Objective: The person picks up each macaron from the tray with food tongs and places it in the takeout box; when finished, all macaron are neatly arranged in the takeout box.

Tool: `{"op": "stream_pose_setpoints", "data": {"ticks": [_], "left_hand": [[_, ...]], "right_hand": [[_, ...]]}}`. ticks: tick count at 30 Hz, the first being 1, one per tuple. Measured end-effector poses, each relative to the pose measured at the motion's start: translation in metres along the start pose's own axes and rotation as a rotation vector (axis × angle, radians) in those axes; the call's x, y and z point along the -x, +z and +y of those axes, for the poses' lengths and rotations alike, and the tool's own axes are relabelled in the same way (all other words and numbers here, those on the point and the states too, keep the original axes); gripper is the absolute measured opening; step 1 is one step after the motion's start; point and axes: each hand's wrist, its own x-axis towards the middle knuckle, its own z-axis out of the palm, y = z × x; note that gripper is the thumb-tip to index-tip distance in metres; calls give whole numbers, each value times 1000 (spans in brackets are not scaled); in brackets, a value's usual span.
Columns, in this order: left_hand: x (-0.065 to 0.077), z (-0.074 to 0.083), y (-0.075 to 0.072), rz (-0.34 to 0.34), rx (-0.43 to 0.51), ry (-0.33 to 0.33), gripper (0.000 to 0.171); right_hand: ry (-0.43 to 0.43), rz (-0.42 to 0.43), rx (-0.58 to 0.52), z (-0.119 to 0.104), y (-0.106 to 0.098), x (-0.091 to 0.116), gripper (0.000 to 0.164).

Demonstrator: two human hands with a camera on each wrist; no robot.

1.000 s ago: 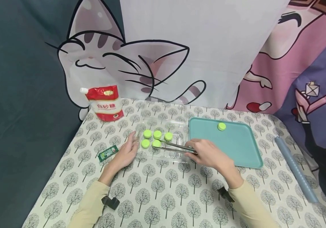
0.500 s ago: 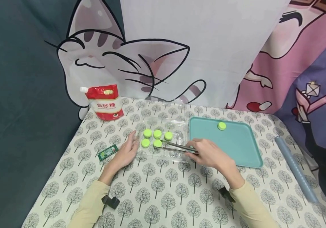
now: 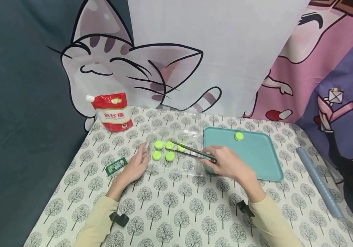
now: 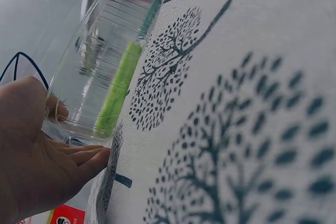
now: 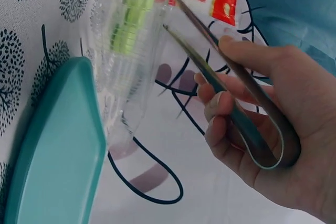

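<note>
A clear plastic box point(image 3: 176, 168) with its lid point(image 3: 178, 120) folded back holds several round green macarons point(image 3: 170, 156). My right hand point(image 3: 226, 161) grips metal tongs point(image 3: 192, 150) at the bent end. Their tips stand apart over the back row, with nothing between them in the right wrist view. At the box's left side, my left hand point(image 3: 135, 164) rests with its fingers nearly straight. Its thumb lies by the clear wall in the left wrist view. One more macaron point(image 3: 239, 136) sits on the teal tray point(image 3: 250, 157), right of the box.
A red and white sugar pouch point(image 3: 114, 113) stands at the back left. Left of the left hand lies a small green packet point(image 3: 116, 166). A long blue-grey roll point(image 3: 318, 181) lies along the right side of the table. A printed curtain hangs behind.
The tong tips were around a front-row macaron. They have come up and back, away from it, and that macaron is still in the box. The left hand has stayed put.
</note>
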Motion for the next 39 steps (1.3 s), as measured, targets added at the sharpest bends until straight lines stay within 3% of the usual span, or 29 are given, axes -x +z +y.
{"op": "stream_pose_setpoints", "data": {"ticks": [7, 15, 22, 27, 39], "left_hand": [[0, -1, 2, -11, 11, 4, 63], [-1, 0, 0, -5, 10, 10, 63], [-1, -1, 0, -1, 9, 11, 63], [0, -3, 2, -13, 10, 4, 63], [0, -2, 0, -8, 14, 12, 64]], "right_hand": [[-6, 8, 116, 2, 10, -9, 33], [17, -17, 87, 7, 10, -8, 30], [14, 12, 77, 6, 13, -12, 35], [31, -29, 83, 5, 18, -17, 37], [53, -14, 12, 12, 16, -7, 37]]}}
